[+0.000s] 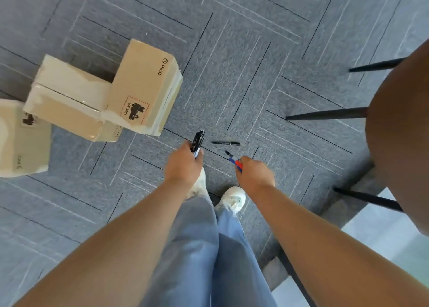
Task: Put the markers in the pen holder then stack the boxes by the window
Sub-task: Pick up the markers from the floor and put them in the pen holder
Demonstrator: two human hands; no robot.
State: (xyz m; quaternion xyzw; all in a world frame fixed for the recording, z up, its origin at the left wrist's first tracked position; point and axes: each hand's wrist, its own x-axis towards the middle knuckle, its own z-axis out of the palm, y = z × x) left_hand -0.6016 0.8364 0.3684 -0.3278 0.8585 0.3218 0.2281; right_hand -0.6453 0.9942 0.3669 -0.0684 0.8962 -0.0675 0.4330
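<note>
My left hand [183, 165] is closed around a bunch of dark markers [197, 140] that stick out above my fist. In my right hand [254, 173] are a red and a blue marker [234, 161], their tips pointing up and left. One black marker [225, 143] lies on the grey carpet just beyond both hands. Three cardboard boxes stand on the floor to the left: a tall one marked PICO [145, 87], a lower one [67, 102] touching its left side, and a third [22, 139] at the frame's left edge. No pen holder is in view.
A round brown table [399, 139] with thin black legs [327, 114] fills the right side. My legs in blue jeans and white shoes [232, 198] stand below the hands. A pale glass-like strip [383, 237] runs along the lower right.
</note>
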